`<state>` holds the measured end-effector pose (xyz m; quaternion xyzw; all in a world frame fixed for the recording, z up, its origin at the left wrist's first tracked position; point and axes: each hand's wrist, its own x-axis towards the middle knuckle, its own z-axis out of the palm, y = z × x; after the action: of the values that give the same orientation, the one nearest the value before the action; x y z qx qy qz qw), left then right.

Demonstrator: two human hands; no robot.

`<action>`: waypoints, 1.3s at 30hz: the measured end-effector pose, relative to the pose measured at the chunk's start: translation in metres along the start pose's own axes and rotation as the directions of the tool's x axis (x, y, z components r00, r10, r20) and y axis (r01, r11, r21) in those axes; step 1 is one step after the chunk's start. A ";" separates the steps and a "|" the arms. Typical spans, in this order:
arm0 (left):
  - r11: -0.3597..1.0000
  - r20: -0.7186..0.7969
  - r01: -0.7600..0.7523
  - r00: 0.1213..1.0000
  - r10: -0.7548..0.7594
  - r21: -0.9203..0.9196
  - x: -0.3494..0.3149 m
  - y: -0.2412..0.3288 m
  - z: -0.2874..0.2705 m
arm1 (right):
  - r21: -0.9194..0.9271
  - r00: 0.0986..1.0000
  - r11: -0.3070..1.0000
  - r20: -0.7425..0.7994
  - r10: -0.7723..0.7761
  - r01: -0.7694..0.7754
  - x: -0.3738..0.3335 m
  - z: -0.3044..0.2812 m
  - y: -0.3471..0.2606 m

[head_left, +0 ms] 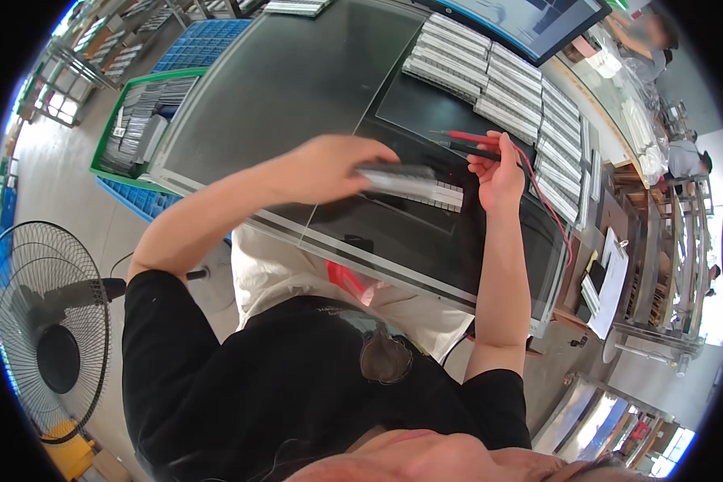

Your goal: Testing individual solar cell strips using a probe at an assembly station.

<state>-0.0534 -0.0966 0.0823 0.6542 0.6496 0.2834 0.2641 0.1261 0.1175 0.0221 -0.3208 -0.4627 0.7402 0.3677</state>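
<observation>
Hand L (pixel 335 170) gripping blurred strip (pixel 400 180), hand R (pixel 500 173) pinching red/blk probes (pixel 470 137)

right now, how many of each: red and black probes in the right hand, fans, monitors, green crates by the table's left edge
Red probe: 1
Black probe: 1
Fan: 1
Monitor: 1
Green crate: 1
Total: 5
</observation>
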 end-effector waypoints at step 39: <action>0.865 -0.140 -0.096 0.972 0.187 0.493 0.027 0.038 0.084 | -0.014 1.000 1.000 -0.011 -0.002 0.002 -0.009 0.003 -0.010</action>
<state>0.0330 -0.0679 0.0510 0.7165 0.6711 0.1899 0.0102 0.1313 0.1116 0.0338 -0.3268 -0.4661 0.7348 0.3687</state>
